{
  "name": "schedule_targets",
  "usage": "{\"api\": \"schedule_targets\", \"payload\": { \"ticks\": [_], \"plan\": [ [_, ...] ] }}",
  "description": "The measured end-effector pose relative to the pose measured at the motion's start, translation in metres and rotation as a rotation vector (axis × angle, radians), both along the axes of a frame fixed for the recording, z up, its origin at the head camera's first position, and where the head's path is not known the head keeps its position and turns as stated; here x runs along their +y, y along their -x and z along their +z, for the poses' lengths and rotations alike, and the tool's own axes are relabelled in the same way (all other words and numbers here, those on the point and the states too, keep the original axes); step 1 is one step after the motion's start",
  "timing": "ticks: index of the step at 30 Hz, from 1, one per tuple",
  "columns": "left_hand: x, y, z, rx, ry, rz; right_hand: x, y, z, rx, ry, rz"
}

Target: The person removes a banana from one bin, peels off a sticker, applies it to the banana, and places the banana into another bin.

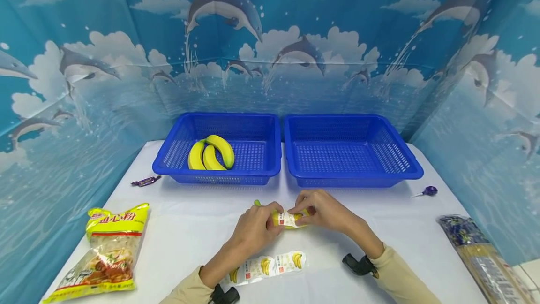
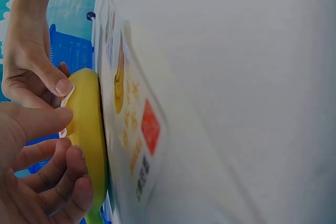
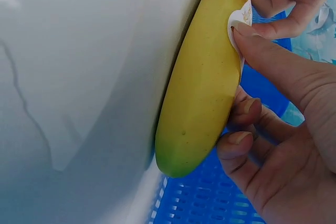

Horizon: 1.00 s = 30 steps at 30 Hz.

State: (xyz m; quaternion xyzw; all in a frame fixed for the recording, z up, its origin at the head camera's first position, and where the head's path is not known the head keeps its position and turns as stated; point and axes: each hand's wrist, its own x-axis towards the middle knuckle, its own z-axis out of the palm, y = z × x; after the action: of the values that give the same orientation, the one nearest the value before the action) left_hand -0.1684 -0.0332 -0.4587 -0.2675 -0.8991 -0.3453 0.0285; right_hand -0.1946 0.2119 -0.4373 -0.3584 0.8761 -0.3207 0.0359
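A yellow banana (image 3: 197,77) with a green tip lies on the white table in front of the baskets. Along its upper side sits a white printed label (image 1: 287,219) with a lifted, wavy edge in the right wrist view. My left hand (image 1: 255,226) holds the banana near its stem end, thumb at the label. From the other end my right hand (image 1: 325,210) grips it, its thumb pressing the label and its fingers bent against the fruit's far side. Closer to me lies a strip of banana labels (image 1: 270,266), partly behind the left forearm.
Bananas (image 1: 196,156) lie in the left blue basket (image 1: 232,172); a second blue basket (image 1: 354,175) stands beside it. A wrapped candy (image 1: 146,181) and a pasta bag (image 1: 111,252) are at left. A lollipop (image 1: 430,191) and a long noodle pack (image 1: 485,262) are at right.
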Motion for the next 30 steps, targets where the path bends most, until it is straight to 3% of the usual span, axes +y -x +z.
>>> {"api": "schedule_targets", "payload": {
  "ticks": [16,24,30],
  "plan": [
    [0.0011,-0.0008,0.0002,0.088,0.066,-0.002,0.0005,-0.001,-0.002,-0.011,0.01,-0.007],
    [0.0011,-0.0029,0.0035,0.189,0.107,-0.019,0.001,-0.0006,-0.0033,-0.003,0.017,0.007],
    [0.0003,-0.0025,0.005,0.218,0.124,-0.029,0.0011,-0.0013,-0.0036,0.001,0.015,0.005]
  ]
}}
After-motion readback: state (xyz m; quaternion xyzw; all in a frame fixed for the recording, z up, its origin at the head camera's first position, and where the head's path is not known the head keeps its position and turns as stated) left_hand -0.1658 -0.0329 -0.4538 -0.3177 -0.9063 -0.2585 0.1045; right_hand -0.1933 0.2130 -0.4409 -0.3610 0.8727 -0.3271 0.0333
